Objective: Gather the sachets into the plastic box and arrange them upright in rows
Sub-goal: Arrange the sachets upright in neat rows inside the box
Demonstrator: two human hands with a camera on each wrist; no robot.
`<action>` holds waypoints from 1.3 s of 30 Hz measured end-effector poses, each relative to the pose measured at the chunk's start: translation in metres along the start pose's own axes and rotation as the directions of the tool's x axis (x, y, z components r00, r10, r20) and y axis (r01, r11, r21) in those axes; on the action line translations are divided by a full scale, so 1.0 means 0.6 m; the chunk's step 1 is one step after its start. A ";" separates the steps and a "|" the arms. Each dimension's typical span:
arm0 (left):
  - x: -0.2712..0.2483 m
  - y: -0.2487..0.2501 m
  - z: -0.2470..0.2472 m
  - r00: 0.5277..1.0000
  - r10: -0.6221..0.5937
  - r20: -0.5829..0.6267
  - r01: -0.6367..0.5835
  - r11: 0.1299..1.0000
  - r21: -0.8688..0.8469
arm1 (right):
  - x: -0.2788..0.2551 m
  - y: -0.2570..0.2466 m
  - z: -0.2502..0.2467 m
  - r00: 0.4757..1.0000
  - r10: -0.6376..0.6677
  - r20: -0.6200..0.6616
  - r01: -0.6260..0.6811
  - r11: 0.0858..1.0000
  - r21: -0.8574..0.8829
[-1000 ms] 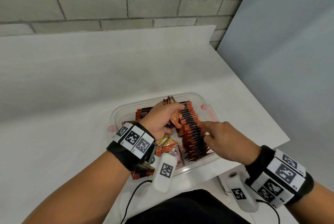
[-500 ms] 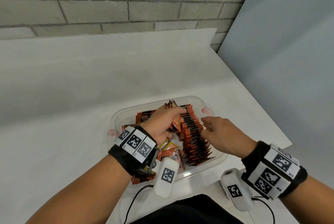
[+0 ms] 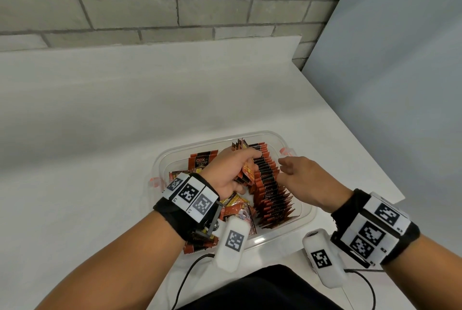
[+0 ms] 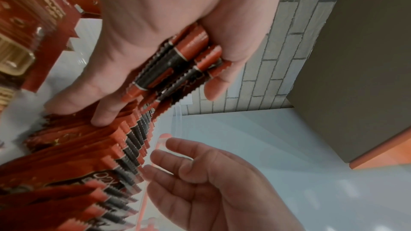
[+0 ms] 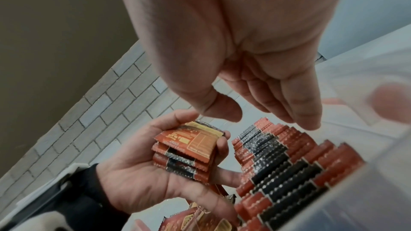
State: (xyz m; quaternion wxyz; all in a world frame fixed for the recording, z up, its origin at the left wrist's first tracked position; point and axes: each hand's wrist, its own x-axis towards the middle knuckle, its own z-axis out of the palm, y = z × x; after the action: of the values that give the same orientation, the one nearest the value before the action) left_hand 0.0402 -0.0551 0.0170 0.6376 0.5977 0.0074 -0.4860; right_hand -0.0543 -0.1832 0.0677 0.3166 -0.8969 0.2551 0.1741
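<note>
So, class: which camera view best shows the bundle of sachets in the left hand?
The right wrist view: the bundle of sachets faces it. The left wrist view shows only edges between fingers; in the head view the left hand hides most.

2 hands (image 3: 230,172) (image 3: 307,179) were in, 1 plastic box (image 3: 306,219), 1 long upright row of sachets (image 3: 271,192); individual sachets too many to count exactly.

We read "D2X" on a flat sachet (image 3: 202,161) in the box (image 3: 160,159); the smaller print below it was illegible.
</note>
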 end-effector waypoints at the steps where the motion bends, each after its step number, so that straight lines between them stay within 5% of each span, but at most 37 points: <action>1: -0.001 0.001 0.000 1.000 -0.004 0.001 0.004 1.000 0.001 | 0.002 -0.001 0.000 1.000 0.003 -0.001 -0.003 1.000 0.011; 8: 0.008 -0.004 -0.004 0.991 0.040 -0.130 -0.044 0.999 -0.024 | 0.013 -0.004 -0.005 0.999 0.046 0.008 -0.046 0.994 0.095; 17: 0.000 0.000 -0.003 0.996 0.004 -0.086 -0.005 1.000 -0.011 | 0.018 -0.003 -0.006 0.999 0.038 0.027 -0.040 0.994 0.105; 21: -0.009 0.008 -0.015 0.995 0.071 -0.071 -0.066 0.995 0.069 | 0.015 -0.003 -0.014 0.995 -0.093 -0.035 0.091 0.994 -0.054; 26: -0.029 0.020 -0.024 0.983 0.141 0.116 -0.121 0.980 -0.159 | 0.006 -0.027 -0.018 0.947 -0.289 -0.139 0.303 0.949 0.090; 33: -0.042 0.018 -0.022 0.955 0.210 0.207 -0.162 0.960 -0.229 | 0.019 -0.032 -0.025 0.907 -0.343 -0.245 0.409 0.854 0.322; 36: -0.041 0.017 -0.024 0.961 0.198 0.191 -0.142 0.951 -0.273 | 0.020 -0.028 -0.035 0.826 -0.369 -0.427 0.501 0.828 0.253; 39: -0.039 0.019 -0.025 0.957 0.245 0.155 -0.170 0.907 -0.386 | 0.014 -0.023 -0.035 0.745 -0.531 -0.404 0.614 0.783 0.103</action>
State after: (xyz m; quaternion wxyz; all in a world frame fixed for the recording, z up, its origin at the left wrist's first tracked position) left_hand 0.0437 -0.0314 0.0350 0.7842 0.4126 -0.0294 -0.4625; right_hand -0.0363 -0.1907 0.0862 0.4048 -0.9048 0.0362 -0.1268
